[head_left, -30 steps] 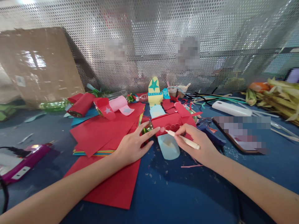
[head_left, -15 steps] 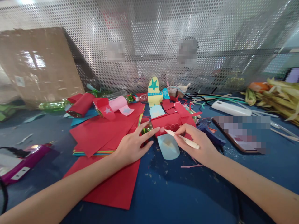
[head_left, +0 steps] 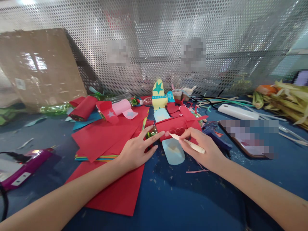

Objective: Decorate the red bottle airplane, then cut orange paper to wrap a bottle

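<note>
A white pen (head_left: 192,146) is pinched in my right hand (head_left: 204,149), its tip against the side of a bottle wrapped in red paper (head_left: 171,124). Along that red side runs a row of light circle outlines, with a pink dot (head_left: 167,133) near the pen tip. My left hand (head_left: 138,149) lies with fingers spread, the index fingertip touching the red paper by the dot. Light blue paper pieces (head_left: 173,155) stick out from the bottle on both sides. Under my left forearm are sheets of red paper (head_left: 120,192).
A phone (head_left: 247,141) and a white glue gun-like bar (head_left: 238,111) lie to the right, near dried corn husks (head_left: 284,99). At left are a purple power strip (head_left: 26,168) and a cardboard sheet (head_left: 40,67). Other paper-wrapped bottles (head_left: 84,108) line the back, before a perforated metal screen (head_left: 149,32).
Almost nothing differs. The pen and both hands stay in the same place, with at most a very slight shift of the pen.
</note>
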{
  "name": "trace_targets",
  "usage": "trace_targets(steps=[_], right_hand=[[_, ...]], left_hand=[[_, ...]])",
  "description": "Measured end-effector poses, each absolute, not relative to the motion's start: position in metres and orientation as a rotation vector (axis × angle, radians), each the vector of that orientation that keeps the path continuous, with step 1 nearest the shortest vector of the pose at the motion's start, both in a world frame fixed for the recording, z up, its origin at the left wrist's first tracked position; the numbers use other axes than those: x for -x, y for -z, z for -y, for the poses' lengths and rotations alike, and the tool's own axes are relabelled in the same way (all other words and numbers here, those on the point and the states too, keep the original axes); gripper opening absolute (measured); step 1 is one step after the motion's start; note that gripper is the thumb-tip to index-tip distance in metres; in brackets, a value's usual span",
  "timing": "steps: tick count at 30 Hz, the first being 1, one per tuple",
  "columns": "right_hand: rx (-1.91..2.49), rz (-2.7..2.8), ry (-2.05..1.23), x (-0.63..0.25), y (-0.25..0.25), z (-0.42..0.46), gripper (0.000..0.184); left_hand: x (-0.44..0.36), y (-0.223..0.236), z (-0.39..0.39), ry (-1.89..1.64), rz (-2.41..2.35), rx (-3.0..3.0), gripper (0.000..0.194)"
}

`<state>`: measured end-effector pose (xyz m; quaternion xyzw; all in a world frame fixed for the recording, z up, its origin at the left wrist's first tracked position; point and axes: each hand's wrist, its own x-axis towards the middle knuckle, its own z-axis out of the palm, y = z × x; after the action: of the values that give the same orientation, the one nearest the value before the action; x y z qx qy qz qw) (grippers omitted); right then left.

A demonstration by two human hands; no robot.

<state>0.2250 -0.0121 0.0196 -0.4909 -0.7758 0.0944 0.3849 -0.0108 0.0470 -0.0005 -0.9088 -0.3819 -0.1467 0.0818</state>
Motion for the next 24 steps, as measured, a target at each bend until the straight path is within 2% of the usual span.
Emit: trace_targets(steps=[24], right_hand=[[1.253,1.989,-0.252,-0.2252,-0.0200,0.0120,0.008]], left_hand=[[0.0108,0.0004,-0.0470,0.428,1.152,2.712,0.047]])
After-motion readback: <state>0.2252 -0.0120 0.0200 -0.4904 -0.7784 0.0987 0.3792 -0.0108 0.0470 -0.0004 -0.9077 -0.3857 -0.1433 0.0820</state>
